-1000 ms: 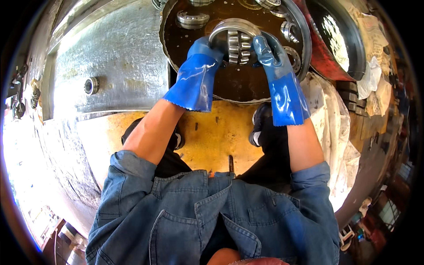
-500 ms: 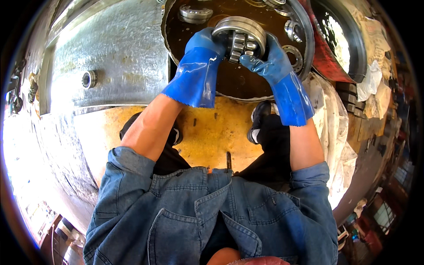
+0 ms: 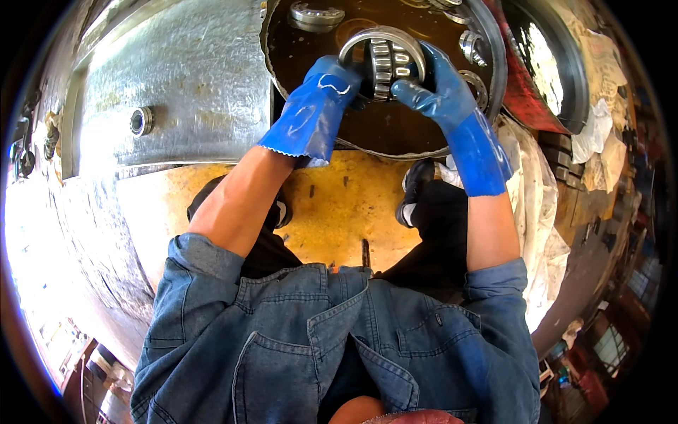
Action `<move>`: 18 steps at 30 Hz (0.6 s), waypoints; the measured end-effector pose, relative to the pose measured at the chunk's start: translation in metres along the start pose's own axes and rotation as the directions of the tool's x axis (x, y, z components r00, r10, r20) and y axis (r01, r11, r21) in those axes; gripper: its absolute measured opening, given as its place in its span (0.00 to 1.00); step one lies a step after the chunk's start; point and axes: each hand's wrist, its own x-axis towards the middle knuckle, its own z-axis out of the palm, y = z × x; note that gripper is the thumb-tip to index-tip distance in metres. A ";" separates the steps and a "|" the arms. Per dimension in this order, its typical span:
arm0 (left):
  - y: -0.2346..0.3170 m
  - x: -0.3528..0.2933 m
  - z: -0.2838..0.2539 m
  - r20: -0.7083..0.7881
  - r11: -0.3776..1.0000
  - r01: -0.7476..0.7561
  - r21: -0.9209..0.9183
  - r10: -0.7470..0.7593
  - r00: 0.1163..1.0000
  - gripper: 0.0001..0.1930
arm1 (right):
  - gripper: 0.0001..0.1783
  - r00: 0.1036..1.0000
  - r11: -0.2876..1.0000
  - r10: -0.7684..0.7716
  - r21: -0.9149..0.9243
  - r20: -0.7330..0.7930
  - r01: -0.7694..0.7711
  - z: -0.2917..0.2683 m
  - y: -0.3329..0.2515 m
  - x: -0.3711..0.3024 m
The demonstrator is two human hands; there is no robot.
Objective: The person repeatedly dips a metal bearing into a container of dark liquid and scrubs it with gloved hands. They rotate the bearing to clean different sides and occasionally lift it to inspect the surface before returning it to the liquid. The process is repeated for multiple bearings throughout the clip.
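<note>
A large steel roller bearing (image 3: pixel 382 69) is held up above a round basin (image 3: pixel 392 153) of brown liquid. Its shiny outer ring stands tilted around the inner part, where a row of rollers shows. My left hand (image 3: pixel 326 86), in a long blue rubber glove, grips the ring's left side, its fingers partly hidden behind the bearing. On the opposite side, my right hand (image 3: pixel 443 90), gloved alike, has its fingers behind the ring and its thumb by the rollers.
Other bearings (image 3: pixel 316 18) lie in the basin. Left of it is a metal tray (image 3: pixel 205 78) with a small bearing (image 3: pixel 142 121) on it. A red-sided container (image 3: pixel 526 92) stands right, near white cloth (image 3: pixel 526 205). My feet are on a yellow floor (image 3: pixel 339 205).
The bearing has turned in my hands, so its outer ring looks narrower and the rollers face me more. My left hand has dropped slightly, and my right hand has shifted a little right.
</note>
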 end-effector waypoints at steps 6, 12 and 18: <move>0.014 -0.019 0.004 -0.070 0.963 -0.029 0.267 0.050 0.996 0.16 | 0.53 0.953 0.959 0.282 0.026 -0.113 -0.281 0.013 0.007 0.001; 0.003 -0.018 0.003 -0.124 0.980 -0.020 0.196 0.045 0.991 0.18 | 0.52 0.965 0.930 0.255 -0.259 -0.053 -0.260 0.014 0.001 -0.004; 0.001 -0.016 0.005 -0.011 0.969 -0.042 0.245 0.046 0.999 0.15 | 0.53 0.954 0.959 0.283 0.029 -0.097 -0.281 0.005 -0.002 0.002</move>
